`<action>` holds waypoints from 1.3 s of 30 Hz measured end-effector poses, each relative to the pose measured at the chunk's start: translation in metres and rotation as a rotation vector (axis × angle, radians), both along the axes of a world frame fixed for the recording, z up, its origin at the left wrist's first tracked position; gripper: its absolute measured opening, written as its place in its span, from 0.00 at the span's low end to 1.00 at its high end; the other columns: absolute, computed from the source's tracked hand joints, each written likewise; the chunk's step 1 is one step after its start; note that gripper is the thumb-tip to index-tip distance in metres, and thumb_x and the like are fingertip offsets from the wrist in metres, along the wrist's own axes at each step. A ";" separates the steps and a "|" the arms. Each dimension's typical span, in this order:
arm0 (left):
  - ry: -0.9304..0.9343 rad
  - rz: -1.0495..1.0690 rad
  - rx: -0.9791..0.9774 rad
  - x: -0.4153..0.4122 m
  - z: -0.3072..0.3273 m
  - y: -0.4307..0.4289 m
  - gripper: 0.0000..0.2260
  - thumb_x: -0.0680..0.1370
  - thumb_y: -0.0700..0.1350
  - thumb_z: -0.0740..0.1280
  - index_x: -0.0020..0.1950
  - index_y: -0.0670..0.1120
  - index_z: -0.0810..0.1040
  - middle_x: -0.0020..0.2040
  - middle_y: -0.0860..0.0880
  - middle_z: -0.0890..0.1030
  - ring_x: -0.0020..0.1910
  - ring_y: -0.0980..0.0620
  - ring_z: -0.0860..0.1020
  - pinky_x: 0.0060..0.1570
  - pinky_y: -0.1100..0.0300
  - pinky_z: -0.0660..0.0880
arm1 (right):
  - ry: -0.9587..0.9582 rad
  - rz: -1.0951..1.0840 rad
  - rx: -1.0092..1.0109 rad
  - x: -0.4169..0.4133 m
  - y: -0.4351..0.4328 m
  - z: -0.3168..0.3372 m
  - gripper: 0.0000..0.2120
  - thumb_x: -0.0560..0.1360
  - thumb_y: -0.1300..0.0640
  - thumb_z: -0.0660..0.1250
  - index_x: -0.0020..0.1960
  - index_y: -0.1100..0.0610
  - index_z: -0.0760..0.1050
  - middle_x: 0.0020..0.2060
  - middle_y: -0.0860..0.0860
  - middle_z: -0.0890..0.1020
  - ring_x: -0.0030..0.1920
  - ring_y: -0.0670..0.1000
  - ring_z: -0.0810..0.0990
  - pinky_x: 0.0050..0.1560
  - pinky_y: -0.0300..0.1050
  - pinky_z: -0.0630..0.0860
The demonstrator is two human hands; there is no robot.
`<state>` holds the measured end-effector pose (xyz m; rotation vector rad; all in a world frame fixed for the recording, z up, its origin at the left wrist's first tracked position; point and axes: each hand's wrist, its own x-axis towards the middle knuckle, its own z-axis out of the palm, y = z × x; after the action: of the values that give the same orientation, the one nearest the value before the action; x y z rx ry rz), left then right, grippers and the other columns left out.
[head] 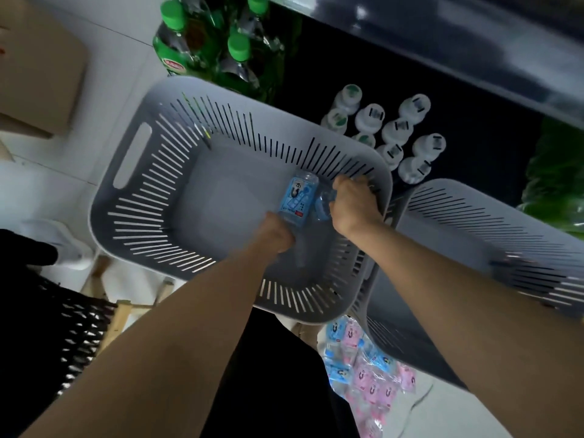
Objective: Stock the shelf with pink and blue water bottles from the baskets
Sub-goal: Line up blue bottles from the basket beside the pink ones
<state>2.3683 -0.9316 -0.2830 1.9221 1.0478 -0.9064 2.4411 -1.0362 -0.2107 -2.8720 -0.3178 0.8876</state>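
With left hand [278, 238] gripping the blue bottle [297, 197] and right hand [354, 208] clutching a second bottle [322, 205], lift both clear of the basket [136, 197] rim.

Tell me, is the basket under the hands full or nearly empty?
Nearly empty: the basket holds only two blue bottles, gripped by the left hand and right hand; its floor is otherwise bare.

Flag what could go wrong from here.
The basket seems perched against the second basket; pulling may tip it onto the bottles on the floor. The left hand grips its blue bottle below the label, so it might slip. The right hand, holding another bottle, could knock the white-capped bottles behind the rim.
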 end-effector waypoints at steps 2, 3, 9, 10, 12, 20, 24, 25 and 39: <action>-0.027 -0.016 0.032 0.000 0.011 0.010 0.20 0.76 0.40 0.67 0.65 0.38 0.66 0.63 0.40 0.74 0.61 0.42 0.75 0.55 0.54 0.73 | 0.002 0.007 0.010 -0.003 0.002 0.007 0.15 0.76 0.68 0.62 0.62 0.62 0.70 0.61 0.62 0.69 0.55 0.64 0.78 0.57 0.51 0.76; -0.046 -0.027 0.056 0.000 0.019 0.015 0.19 0.76 0.39 0.66 0.65 0.38 0.67 0.62 0.40 0.75 0.60 0.42 0.76 0.54 0.54 0.74 | 0.001 0.012 0.026 -0.006 0.003 0.012 0.14 0.76 0.69 0.62 0.61 0.62 0.71 0.60 0.62 0.69 0.55 0.63 0.78 0.57 0.51 0.76; -0.167 -0.280 0.248 0.010 0.089 0.045 0.15 0.77 0.39 0.63 0.63 0.37 0.71 0.62 0.40 0.74 0.60 0.39 0.75 0.55 0.51 0.74 | -0.005 -0.013 0.141 -0.024 0.012 0.066 0.07 0.75 0.65 0.64 0.52 0.58 0.74 0.57 0.58 0.71 0.48 0.59 0.77 0.46 0.44 0.72; -0.172 -0.341 0.268 0.011 0.104 0.049 0.15 0.76 0.40 0.65 0.62 0.37 0.72 0.62 0.40 0.75 0.60 0.39 0.76 0.55 0.51 0.74 | -0.002 -0.023 0.163 -0.026 0.013 0.078 0.07 0.75 0.64 0.64 0.51 0.58 0.75 0.57 0.57 0.70 0.45 0.57 0.76 0.44 0.43 0.70; -0.175 -0.448 0.283 0.009 0.137 0.056 0.15 0.75 0.40 0.67 0.60 0.37 0.74 0.59 0.40 0.77 0.59 0.40 0.77 0.52 0.53 0.75 | -0.005 -0.033 0.208 -0.029 0.017 0.105 0.06 0.75 0.62 0.64 0.51 0.57 0.76 0.56 0.57 0.70 0.42 0.57 0.76 0.42 0.42 0.68; -0.354 -0.659 0.314 0.002 0.302 0.076 0.04 0.70 0.36 0.68 0.44 0.42 0.77 0.40 0.44 0.75 0.40 0.47 0.76 0.35 0.58 0.71 | -0.177 -0.029 0.373 -0.039 0.028 0.234 0.06 0.76 0.53 0.65 0.48 0.56 0.77 0.54 0.59 0.76 0.48 0.57 0.77 0.43 0.42 0.70; -0.475 -0.678 0.331 0.000 0.391 0.073 0.05 0.69 0.38 0.70 0.43 0.39 0.78 0.40 0.43 0.75 0.38 0.47 0.72 0.35 0.59 0.68 | -0.273 -0.057 0.464 -0.042 0.022 0.313 0.05 0.74 0.55 0.67 0.41 0.56 0.76 0.48 0.58 0.80 0.45 0.55 0.78 0.40 0.44 0.72; -0.511 -0.675 0.334 -0.001 0.410 0.072 0.07 0.69 0.39 0.71 0.45 0.38 0.79 0.41 0.43 0.76 0.39 0.47 0.72 0.36 0.59 0.68 | -0.294 -0.054 0.476 -0.043 0.020 0.333 0.06 0.74 0.55 0.66 0.42 0.57 0.77 0.46 0.57 0.80 0.42 0.55 0.77 0.39 0.45 0.73; -1.058 -0.584 0.228 0.011 0.640 0.025 0.10 0.68 0.38 0.74 0.49 0.41 0.82 0.34 0.48 0.79 0.29 0.55 0.75 0.33 0.66 0.74 | -0.776 -0.170 0.606 -0.033 -0.045 0.559 0.13 0.71 0.54 0.68 0.44 0.65 0.80 0.40 0.61 0.82 0.36 0.55 0.76 0.37 0.46 0.73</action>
<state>2.3791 -0.9063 0.3567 2.4602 -0.0524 0.0637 2.4083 -1.0813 0.3484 -2.4614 -0.3220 -0.3451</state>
